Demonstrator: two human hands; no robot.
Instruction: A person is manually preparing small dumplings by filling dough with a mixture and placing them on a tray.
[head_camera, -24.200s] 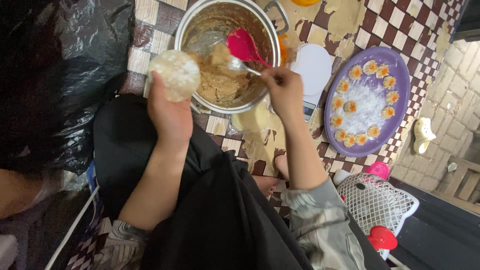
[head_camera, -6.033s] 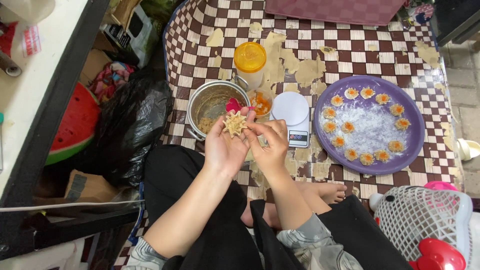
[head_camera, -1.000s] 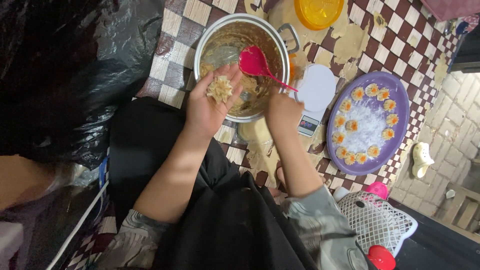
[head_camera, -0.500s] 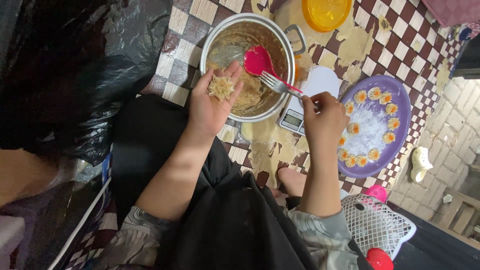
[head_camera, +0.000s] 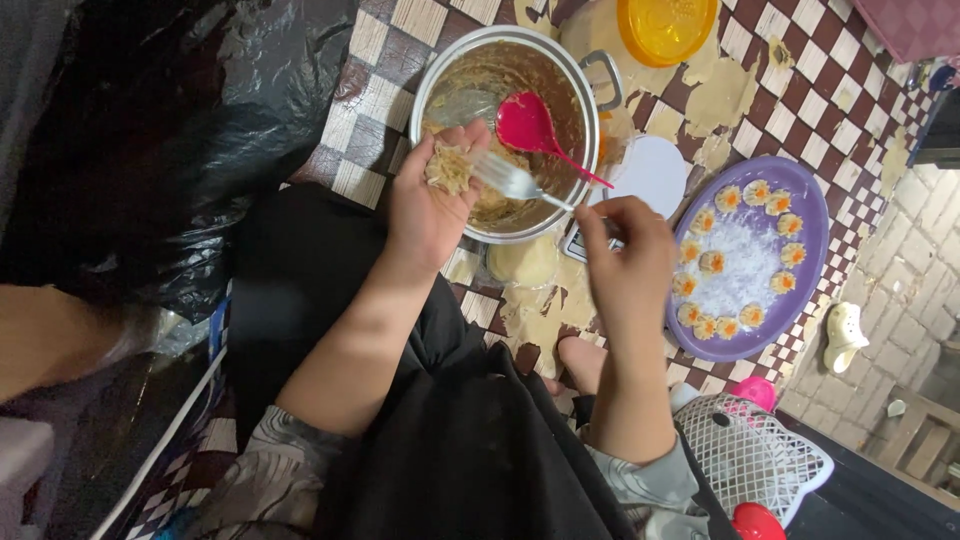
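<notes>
Over the metal pot (head_camera: 505, 130) at twelve o'clock, the left hand (head_camera: 430, 205) cups a soft, fragile dumpling (head_camera: 449, 168) while the right hand (head_camera: 625, 260) pinches a fork (head_camera: 515, 180).

One head camera looks steeply down, close over the hands (head_camera: 520, 240).

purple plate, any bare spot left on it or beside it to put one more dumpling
The purple plate has a floured bare middle inside its dumpling ring and a gap along its right rim. Left of it is crowded: white scale, metal pot, right hand with fork.
</notes>
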